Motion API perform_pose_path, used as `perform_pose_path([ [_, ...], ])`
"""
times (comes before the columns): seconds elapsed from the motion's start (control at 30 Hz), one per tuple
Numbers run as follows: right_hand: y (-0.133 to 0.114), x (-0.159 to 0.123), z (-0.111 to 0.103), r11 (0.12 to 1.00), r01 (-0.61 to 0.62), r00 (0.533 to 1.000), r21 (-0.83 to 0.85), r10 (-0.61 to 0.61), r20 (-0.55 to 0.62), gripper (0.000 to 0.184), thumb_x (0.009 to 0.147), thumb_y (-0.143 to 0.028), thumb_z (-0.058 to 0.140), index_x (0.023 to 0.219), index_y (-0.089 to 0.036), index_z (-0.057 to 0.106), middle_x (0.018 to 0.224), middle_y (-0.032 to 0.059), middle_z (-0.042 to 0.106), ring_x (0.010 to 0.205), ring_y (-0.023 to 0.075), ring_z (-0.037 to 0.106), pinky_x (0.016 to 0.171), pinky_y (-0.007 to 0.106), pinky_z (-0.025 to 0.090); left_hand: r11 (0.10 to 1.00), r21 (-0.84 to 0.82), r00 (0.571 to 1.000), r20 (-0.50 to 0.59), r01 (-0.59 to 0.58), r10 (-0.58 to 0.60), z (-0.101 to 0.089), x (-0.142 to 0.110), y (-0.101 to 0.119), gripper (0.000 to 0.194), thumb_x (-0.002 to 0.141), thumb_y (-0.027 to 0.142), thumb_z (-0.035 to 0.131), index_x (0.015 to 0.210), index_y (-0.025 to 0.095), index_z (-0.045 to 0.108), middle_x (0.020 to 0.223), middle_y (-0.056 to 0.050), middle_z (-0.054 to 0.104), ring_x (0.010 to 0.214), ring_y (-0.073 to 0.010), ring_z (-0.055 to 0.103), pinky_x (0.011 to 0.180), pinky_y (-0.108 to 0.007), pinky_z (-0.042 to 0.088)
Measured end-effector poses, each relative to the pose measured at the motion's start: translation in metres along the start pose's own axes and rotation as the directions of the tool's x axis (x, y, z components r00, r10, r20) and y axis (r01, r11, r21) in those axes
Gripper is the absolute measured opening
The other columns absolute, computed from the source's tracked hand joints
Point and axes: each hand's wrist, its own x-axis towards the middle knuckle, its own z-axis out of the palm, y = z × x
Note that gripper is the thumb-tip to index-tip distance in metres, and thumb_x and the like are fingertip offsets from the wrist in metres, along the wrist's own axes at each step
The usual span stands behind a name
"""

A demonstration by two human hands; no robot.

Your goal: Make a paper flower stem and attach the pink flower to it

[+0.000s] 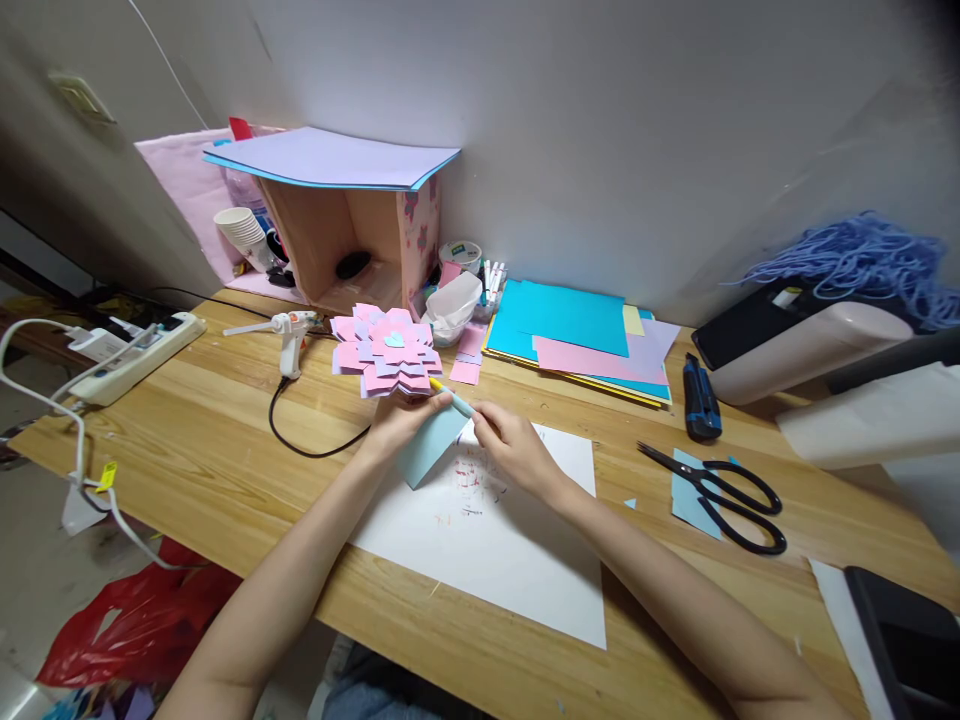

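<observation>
A light blue sheet of paper (pixel 431 450) is between my two hands, its upper edge curled around a thin stick with a yellow end (pixel 435 383). My left hand (pixel 409 420) grips the left end of the curl, its lower fingers hidden behind the sheet. The fingers of my right hand (pixel 514 440) pinch the right end. Just behind my left hand is a layered pink and lilac paper flower (pixel 390 350) with a pale blue centre. Below my hands lies a white sheet (pixel 540 560) with coloured marks.
Left stands a glue gun (pixel 291 340) with its black cord, near a power strip (pixel 142 355). Coloured paper (pixel 577 310) is stacked behind. Black scissors (pixel 712 490) and a blue utility knife (pixel 701 400) lie right. An open box (pixel 337 230) is at the wall.
</observation>
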Motion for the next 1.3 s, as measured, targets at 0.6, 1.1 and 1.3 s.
perform_pose_path([
  [0.6, 0.013, -0.003, 0.012, 0.946, 0.052, 0.984, -0.319, -0.103, -0.146, 0.025, 0.092, -0.029, 0.036, 0.090, -0.020, 0.059, 0.074, 0.0041, 0.064, 0.064, 0.0167, 0.057, 0.054, 0.026, 0.032, 0.987, 0.163, 0.998, 0.057, -0.016, 0.007, -0.001, -0.003, 0.009, 0.039, 0.066, 0.053, 0.064, 0.082, 0.018, 0.066, 0.089, -0.007, 0.069, 0.083, -0.0213, 0.061, 0.075, -0.029, 0.046],
  [1.1, 0.009, -0.004, 0.012, 0.987, 0.025, 0.982, -0.156, -0.054, -0.182, 0.025, 0.091, -0.029, 0.039, 0.103, -0.021, 0.059, 0.089, 0.0045, 0.068, 0.072, 0.0183, 0.062, 0.062, 0.027, 0.041, 0.994, 0.106, 0.999, 0.032, -0.038, 0.035, 0.003, -0.007, 0.008, 0.034, 0.068, 0.051, 0.064, 0.068, 0.017, 0.062, 0.067, -0.002, 0.062, 0.063, -0.0152, 0.056, 0.058, -0.025, 0.042],
  [1.3, 0.011, -0.005, 0.014, 0.984, 0.012, 0.980, -0.176, -0.047, -0.194, 0.024, 0.090, -0.027, 0.042, 0.104, -0.021, 0.060, 0.089, 0.0030, 0.069, 0.070, 0.0165, 0.062, 0.060, 0.026, 0.040, 0.996, 0.006, 0.995, 0.055, -0.088, 0.087, 0.009, -0.008, 0.005, 0.031, 0.070, 0.044, 0.064, 0.061, 0.016, 0.055, 0.062, 0.001, 0.054, 0.058, -0.0109, 0.049, 0.055, -0.023, 0.038],
])
